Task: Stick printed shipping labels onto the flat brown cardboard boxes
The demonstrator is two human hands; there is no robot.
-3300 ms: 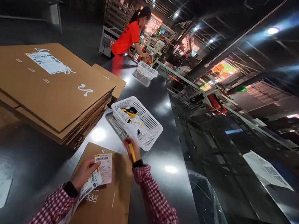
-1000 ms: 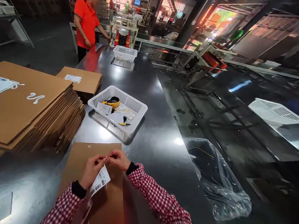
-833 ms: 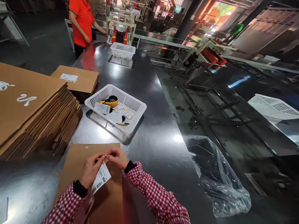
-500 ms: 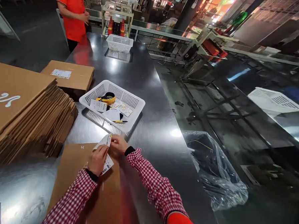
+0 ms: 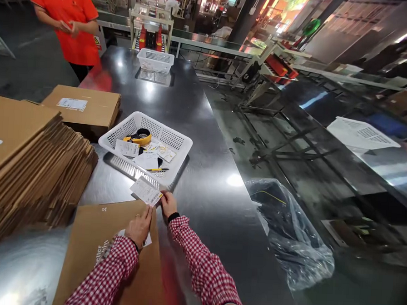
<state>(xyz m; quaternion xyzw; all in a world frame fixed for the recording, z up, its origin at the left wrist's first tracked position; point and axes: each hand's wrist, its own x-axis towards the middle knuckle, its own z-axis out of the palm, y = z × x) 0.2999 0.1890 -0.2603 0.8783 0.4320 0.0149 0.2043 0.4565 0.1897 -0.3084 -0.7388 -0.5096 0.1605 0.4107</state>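
Observation:
A flat brown cardboard piece [image 5: 86,228] with white print lies on the metal table below my hands. A white printed label [image 5: 146,191] is raised over its far edge. My right hand [image 5: 169,204] pinches the label's right corner. My left hand [image 5: 138,227] has its fingers together, the tips at the label's lower edge. Under my left hand, a second white label [image 5: 147,240] shows partly on the cardboard. Just beyond, a white basket [image 5: 180,144] holds yellow-and-black tape, several papers and a yellow pen.
Stacked cardboard [image 5: 35,171] stands at the left, with a smaller stack [image 5: 100,106] behind it. Another white basket [image 5: 156,60] is at the far end. A person in orange [image 5: 65,22] stands at the far left. A clear plastic bag [image 5: 287,239] hangs off the table's right side.
The label has turned and moved away from the second label, with my right hand on its corner. My left hand has shifted slightly down. The view has swung a little to the right.

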